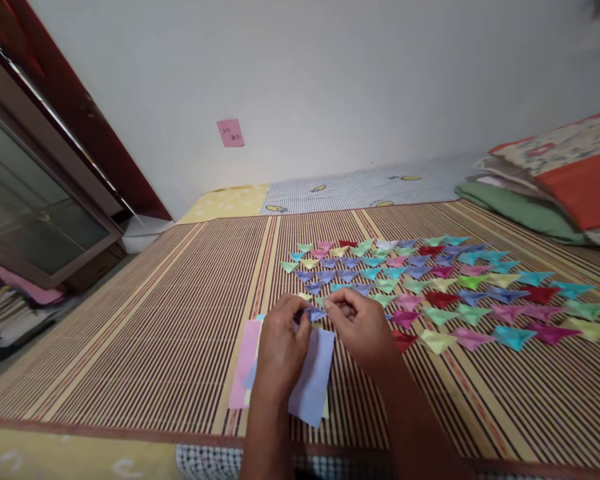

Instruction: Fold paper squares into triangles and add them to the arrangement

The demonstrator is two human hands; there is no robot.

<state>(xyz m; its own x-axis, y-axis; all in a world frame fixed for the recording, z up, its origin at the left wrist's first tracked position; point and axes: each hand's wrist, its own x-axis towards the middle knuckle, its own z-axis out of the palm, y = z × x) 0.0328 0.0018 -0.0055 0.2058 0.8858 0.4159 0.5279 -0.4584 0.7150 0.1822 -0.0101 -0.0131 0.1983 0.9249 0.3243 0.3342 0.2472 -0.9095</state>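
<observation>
My left hand [280, 340] and my right hand [360, 327] meet over a striped bamboo mat [145, 320]. Both pinch a small blue-purple folded paper piece [314, 313] between fingertips. Under my hands lies a stack of flat paper sheets: a lavender sheet [313, 380] on top and a pink sheet [243, 367] at the left. Beyond my hands, several folded paper triangles [430, 280] in blue, green, pink, red and yellow lie in rows on the mat.
A white wall carries a pink sticky note [230, 132]. Folded bedding and a pillow [555, 180] lie at the right. A dark-framed glass door [35, 207] stands at the left, with stacked books [5, 310] on the floor below it.
</observation>
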